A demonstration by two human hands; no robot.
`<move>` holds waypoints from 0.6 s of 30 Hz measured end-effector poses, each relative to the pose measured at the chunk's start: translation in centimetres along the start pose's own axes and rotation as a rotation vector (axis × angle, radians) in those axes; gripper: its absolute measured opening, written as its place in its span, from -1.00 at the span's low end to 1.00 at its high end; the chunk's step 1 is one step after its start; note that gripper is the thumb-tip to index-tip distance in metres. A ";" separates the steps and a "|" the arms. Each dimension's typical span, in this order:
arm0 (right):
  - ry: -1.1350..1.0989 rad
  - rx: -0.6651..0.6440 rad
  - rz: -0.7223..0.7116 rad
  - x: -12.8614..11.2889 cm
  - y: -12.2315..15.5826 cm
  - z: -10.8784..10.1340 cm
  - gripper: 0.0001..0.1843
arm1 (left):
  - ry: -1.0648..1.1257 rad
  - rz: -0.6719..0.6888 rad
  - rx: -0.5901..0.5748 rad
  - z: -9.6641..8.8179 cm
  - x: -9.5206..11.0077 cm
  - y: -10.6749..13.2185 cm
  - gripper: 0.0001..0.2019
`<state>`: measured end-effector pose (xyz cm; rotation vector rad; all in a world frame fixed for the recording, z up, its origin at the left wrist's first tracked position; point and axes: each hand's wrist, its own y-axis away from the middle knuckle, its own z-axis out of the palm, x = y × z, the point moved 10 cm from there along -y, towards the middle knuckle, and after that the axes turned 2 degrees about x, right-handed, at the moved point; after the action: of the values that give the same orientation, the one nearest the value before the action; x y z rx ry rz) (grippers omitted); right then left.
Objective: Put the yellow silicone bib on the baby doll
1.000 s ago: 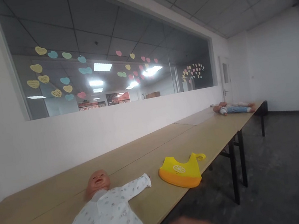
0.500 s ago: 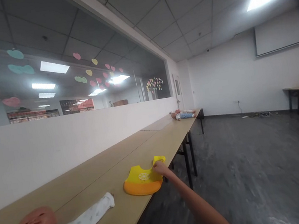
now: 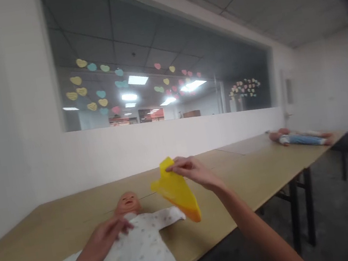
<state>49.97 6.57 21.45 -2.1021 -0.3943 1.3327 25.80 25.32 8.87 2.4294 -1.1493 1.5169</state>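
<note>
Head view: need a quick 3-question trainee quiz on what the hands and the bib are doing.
1. True or false: the yellow bib lies flat on the table.
2. Which hand pinches the bib? A) left B) right C) both
3. What does the left hand rest on?

Key
1. False; it hangs in the air, above the table.
2. B; the right hand grips its top edge.
3. The chest of the near doll in white clothes.

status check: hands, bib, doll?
Right hand pinching soft yellow-and-orange bib, lifted clear of the long wooden table. Left hand resting on chest of baby doll in white printed sleepsuit. Nothing between bib and doll.
</note>
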 end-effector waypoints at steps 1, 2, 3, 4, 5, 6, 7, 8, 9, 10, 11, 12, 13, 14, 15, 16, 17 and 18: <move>-0.063 -0.015 -0.025 -2.0 -1.0 1.0 -0.67 | 0.028 -0.006 -0.004 -0.3 0.5 0.1 -0.40; -0.103 -0.021 -0.045 -3.4 -1.9 1.9 -0.65 | 0.069 -0.014 0.017 -0.8 1.0 -0.1 -0.36; -0.131 -0.026 -0.053 -4.2 -2.7 2.8 -0.64 | 0.113 -0.043 0.029 -1.1 1.1 -0.3 -0.32; -0.157 -0.032 -0.054 -4.5 -3.3 3.6 -0.63 | 0.152 -0.074 -0.005 -0.9 1.1 -0.6 -0.30; -0.181 -0.042 -0.045 -4.1 -3.9 4.5 -0.62 | 0.170 -0.111 -0.023 -0.9 0.7 -0.8 -0.28; -0.206 -0.053 -0.025 -3.2 -4.4 5.5 -0.60 | 0.168 -0.146 -0.033 -0.9 0.0 -0.9 -0.26; -0.232 -0.059 0.007 -1.7 -4.8 6.5 -0.59 | 0.148 -0.174 -0.026 -1.1 -0.9 -0.8 -0.25; -0.255 -0.060 0.047 0.2 -5.1 7.5 -0.58 | 0.113 -0.203 0.001 -1.6 -2.0 -0.6 -0.23; -0.262 -0.065 0.101 2.6 -5.3 8.5 -0.57 | 0.074 -0.228 0.025 -2.0 -3.1 -0.3 -0.23; -0.254 -0.072 0.164 5.3 -5.3 9.6 -0.56 | 0.036 -0.246 0.046 -2.3 -4.2 0.0 -0.24; -0.230 -0.085 0.229 8.2 -5.1 10.8 -0.54 | -0.003 -0.247 0.051 -2.6 -5.1 0.4 -0.26; -0.183 -0.107 0.304 11.3 -4.6 11.9 -0.53 | -0.046 -0.238 0.051 -2.7 -5.8 0.7 -0.31; -0.135 -0.118 0.357 14.1 -4.0 12.9 -0.51 | -0.092 -0.222 0.051 -2.9 -6.4 0.9 -0.37; -0.089 -0.117 0.412 16.8 -3.3 13.7 -0.49 | -0.139 -0.203 0.048 -2.9 -6.9 1.0 -0.43; -0.063 -0.116 0.459 19.2 -2.4 14.4 -0.48 | -0.180 -0.192 0.048 -2.9 -7.5 1.0 -0.50; -0.048 -0.121 0.481 21.1 -1.6 15.1 -0.46 | -0.211 -0.189 0.051 -2.9 -8.1 0.9 -0.55; -0.046 -0.147 0.520 22.9 -0.7 15.8 -0.41 | -0.233 -0.193 0.050 -2.8 -8.8 0.6 -0.60; -0.063 -0.168 0.558 24.3 0.2 16.5 -0.34 | -0.248 -0.200 0.040 -2.5 -9.6 0.3 -0.65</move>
<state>46.10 25.16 -0.94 -2.4196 0.0733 1.7257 21.40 31.47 2.45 2.7237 -0.8800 1.2221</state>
